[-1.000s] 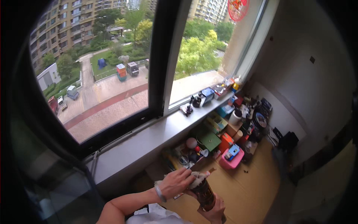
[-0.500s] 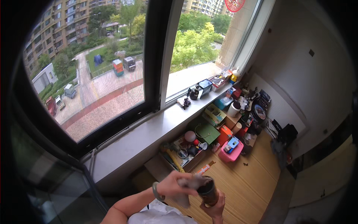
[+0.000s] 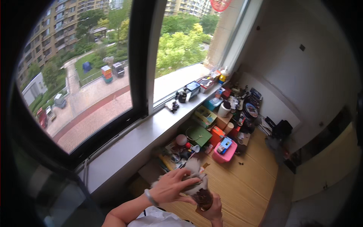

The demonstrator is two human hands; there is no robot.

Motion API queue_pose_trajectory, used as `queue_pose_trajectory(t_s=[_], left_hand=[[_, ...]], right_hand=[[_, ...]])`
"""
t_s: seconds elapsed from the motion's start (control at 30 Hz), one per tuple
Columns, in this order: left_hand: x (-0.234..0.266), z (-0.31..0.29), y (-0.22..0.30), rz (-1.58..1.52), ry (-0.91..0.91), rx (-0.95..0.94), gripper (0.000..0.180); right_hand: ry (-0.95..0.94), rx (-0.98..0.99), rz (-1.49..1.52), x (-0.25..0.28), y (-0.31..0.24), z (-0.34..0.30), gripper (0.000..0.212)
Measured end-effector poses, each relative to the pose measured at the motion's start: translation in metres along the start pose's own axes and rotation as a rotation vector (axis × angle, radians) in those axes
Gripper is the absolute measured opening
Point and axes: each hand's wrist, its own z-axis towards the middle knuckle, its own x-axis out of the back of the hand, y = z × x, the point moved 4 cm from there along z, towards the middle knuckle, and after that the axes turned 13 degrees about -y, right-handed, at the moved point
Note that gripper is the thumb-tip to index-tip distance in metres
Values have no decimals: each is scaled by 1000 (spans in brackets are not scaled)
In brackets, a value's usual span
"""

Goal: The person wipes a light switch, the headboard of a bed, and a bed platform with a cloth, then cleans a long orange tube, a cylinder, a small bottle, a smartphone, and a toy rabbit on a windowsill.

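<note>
My left hand (image 3: pixel 172 185), with a pale bangle at its wrist, grips a grey cloth (image 3: pixel 193 165). The cloth is bunched over the top of a dark brown cylindrical container (image 3: pixel 203 199) and hides its rim. Loose ends of the cloth stick out past my fingers. My right hand (image 3: pixel 214 209) is wrapped round the lower side of the container and holds it tilted in front of my body. What the container holds is hidden.
Beyond my hands stand a pink tub (image 3: pixel 224 153) with blue items on top, a green box (image 3: pixel 199 135) and an orange box (image 3: pixel 216 134). A windowsill (image 3: pixel 128 142) runs along the left below the window. A wooden surface (image 3: pixel 242 189) spreads to the right.
The cloth has spread over the container's mouth, which showed dark before. My left hand has flattened around the cloth. The whole view has shifted, so the room appears further left.
</note>
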Motion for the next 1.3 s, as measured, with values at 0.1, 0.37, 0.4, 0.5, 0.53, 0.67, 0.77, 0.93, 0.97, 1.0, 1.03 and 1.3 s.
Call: queue_pose_trajectory(t_s=[0.1,0.37,0.4,0.5,0.53,0.67,0.77,0.93,0.97,1.0,1.03,1.3], left_hand=[[0,2,-9,-75,-87,-64,61],[-3,11,-8,-170,-101,-251,43],[-3,10,-8,-168,-102,-249,43],[-5,9,-7,-212,-104,-292,44],[-4,8,-6,-239,-86,-315,41],[-5,8,-6,-323,58,-396,31],[-7,7,-10,-353,132,-340,27],[-16,8,-15,-255,313,-256,33],[-18,7,-20,-309,389,-172,34],[-20,7,-24,-364,463,-89,35],[-22,8,-26,-494,529,-25,32],[-50,-5,-25,-864,842,92,56]], right_hand=[[-70,28,38,7,-1,3,77],[-245,-34,166,15,2,2,82],[-245,-32,169,15,0,2,82],[-241,-47,212,16,-3,4,81],[-238,-42,234,17,-2,3,81],[-268,-56,421,12,2,3,82],[-365,-130,454,0,10,-4,85],[-314,-125,648,-12,7,3,82],[-313,-142,642,-10,5,5,81],[-311,-159,635,-9,1,9,81],[-312,-157,634,-9,0,12,81],[-23,-186,877,-18,22,23,78]])
